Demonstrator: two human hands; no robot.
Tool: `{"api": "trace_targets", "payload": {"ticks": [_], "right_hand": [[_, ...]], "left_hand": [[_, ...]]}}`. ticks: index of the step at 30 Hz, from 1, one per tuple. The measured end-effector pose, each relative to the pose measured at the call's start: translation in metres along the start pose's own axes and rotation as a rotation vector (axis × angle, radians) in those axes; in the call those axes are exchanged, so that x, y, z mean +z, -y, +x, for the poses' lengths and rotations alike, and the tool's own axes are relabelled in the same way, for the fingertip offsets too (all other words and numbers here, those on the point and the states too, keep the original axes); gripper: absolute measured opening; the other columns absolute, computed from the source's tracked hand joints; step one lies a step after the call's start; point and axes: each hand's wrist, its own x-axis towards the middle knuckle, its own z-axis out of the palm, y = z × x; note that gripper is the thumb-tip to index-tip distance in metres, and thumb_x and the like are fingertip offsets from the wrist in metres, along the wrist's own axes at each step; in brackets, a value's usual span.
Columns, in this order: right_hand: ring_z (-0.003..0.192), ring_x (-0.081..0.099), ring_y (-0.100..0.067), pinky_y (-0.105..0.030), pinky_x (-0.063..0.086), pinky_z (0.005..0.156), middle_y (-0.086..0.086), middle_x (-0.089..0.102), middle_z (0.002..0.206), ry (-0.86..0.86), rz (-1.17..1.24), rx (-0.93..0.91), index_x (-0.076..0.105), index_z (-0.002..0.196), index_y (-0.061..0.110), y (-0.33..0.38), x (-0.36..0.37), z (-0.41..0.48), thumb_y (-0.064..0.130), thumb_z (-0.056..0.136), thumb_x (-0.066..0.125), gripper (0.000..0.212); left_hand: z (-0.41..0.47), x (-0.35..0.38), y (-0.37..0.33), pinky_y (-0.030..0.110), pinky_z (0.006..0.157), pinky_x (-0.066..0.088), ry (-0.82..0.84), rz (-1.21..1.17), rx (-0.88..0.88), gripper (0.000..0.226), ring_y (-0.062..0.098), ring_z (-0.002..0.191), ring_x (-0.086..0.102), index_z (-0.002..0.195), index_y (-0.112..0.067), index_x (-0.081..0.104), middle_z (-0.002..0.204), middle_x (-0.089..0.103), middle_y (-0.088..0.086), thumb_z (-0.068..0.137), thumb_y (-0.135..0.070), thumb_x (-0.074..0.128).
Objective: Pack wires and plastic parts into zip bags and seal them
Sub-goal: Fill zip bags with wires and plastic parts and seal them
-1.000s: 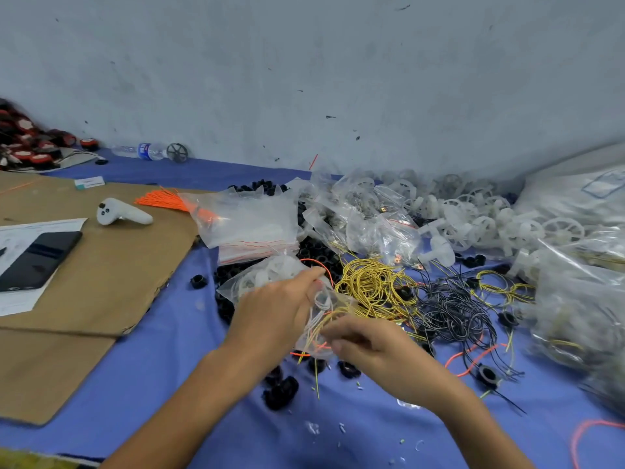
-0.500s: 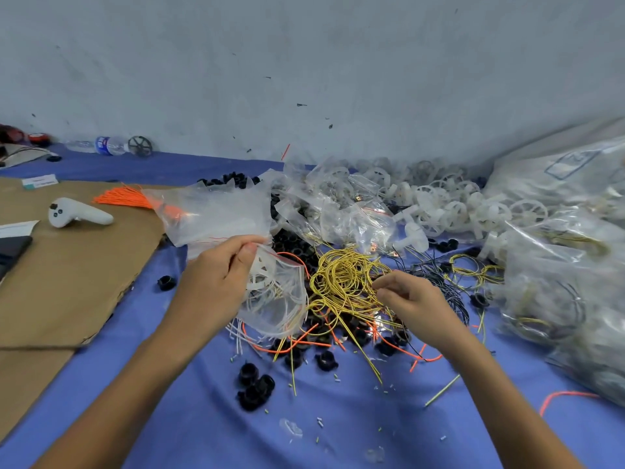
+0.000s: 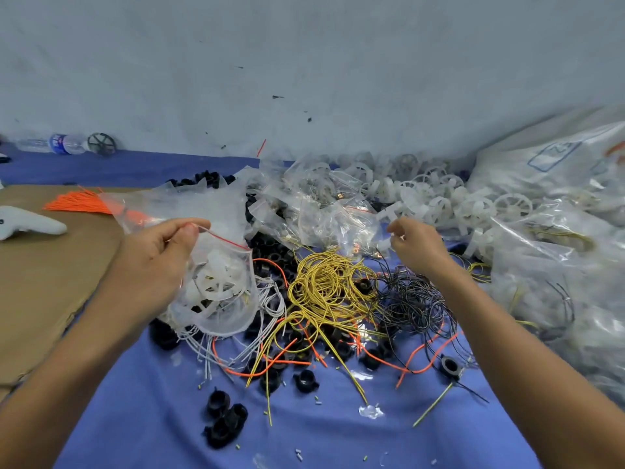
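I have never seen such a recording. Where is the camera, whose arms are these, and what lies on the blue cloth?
There is no machine: a person works with bare hands, and the single camera sits on their head, looking down. The left hand pinches the red-striped top edge of a zip bag with white plastic parts inside. The right hand hovers with curled fingers; whether it holds anything I cannot tell. On the blue cloth lie yellow wires, black wires and black plastic rings.
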Motion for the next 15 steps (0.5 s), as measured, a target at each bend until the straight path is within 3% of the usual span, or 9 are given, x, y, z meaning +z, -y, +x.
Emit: {"api": "trace_targets", "payload": {"ticks": [4, 7, 9, 11, 12, 15], "right_hand": [[0.112, 0.059, -0.028, -0.036, 0.049, 0.093, -0.010, 0.065, 0.125, 0.095, -0.117, -0.056, 0.061, 0.125, 0.014, 0.020, 0.011, 0.036, 0.012, 0.097, 0.048, 0.031], [0.111, 0.060, -0.024, -0.033, 0.048, 0.090, -0.006, 0.065, 0.122, 0.195, -0.115, -0.187, 0.061, 0.124, 0.016, 0.053, 0.039, 0.053, 0.032, 0.094, 0.059, 0.035], [0.116, 0.057, -0.027, -0.035, 0.047, 0.091, -0.009, 0.060, 0.130, 0.269, -0.062, -0.214, 0.049, 0.135, 0.018, 0.077, 0.067, 0.059, 0.056, 0.082, 0.066, 0.067], [0.124, 0.049, -0.036, -0.046, 0.046, 0.099, -0.015, 0.049, 0.138, 0.311, -0.090, -0.177, 0.033, 0.145, 0.024, 0.092, 0.093, 0.062, 0.069, 0.071, 0.067, 0.093], [0.125, 0.046, -0.039, -0.050, 0.045, 0.100, -0.017, 0.046, 0.139, 0.284, -0.133, -0.150, 0.030, 0.145, 0.026, 0.092, 0.104, 0.063, 0.067, 0.074, 0.066, 0.089], [0.108, 0.054, -0.039, -0.045, 0.049, 0.086, -0.019, 0.057, 0.121, 0.091, -0.149, -0.090, 0.048, 0.127, 0.019, 0.080, 0.117, 0.072, 0.033, 0.096, 0.048, 0.034]], "left_hand": [[-0.002, 0.000, 0.001, 0.023, 0.053, 0.029, -0.017, 0.028, 0.027, 0.022, 0.017, 0.052, 0.032, 0.104, -0.039, 0.072, 0.055, 0.038, -0.003, 0.101, -0.033, 0.050], [-0.006, 0.003, -0.003, 0.017, 0.043, 0.020, -0.027, 0.020, 0.024, 0.022, 0.010, 0.046, 0.026, 0.103, -0.037, 0.072, 0.049, 0.034, -0.006, 0.100, -0.032, 0.051], [-0.010, 0.007, -0.007, 0.016, 0.038, 0.018, -0.027, 0.000, 0.006, 0.022, 0.009, 0.043, 0.025, 0.103, -0.032, 0.073, 0.049, 0.033, -0.002, 0.100, -0.030, 0.051], [-0.013, 0.010, -0.011, 0.014, 0.035, 0.018, -0.031, -0.036, -0.014, 0.023, 0.006, 0.039, 0.023, 0.103, -0.026, 0.072, 0.048, 0.030, 0.000, 0.100, -0.025, 0.050], [-0.015, 0.011, -0.012, 0.014, 0.035, 0.018, -0.030, -0.047, -0.021, 0.023, 0.005, 0.037, 0.022, 0.102, -0.025, 0.072, 0.048, 0.029, 0.001, 0.100, -0.022, 0.050], [-0.018, 0.010, -0.014, 0.016, 0.036, 0.020, -0.010, -0.027, -0.015, 0.023, 0.006, 0.038, 0.023, 0.103, -0.026, 0.072, 0.051, 0.030, 0.002, 0.100, -0.022, 0.049]]}}
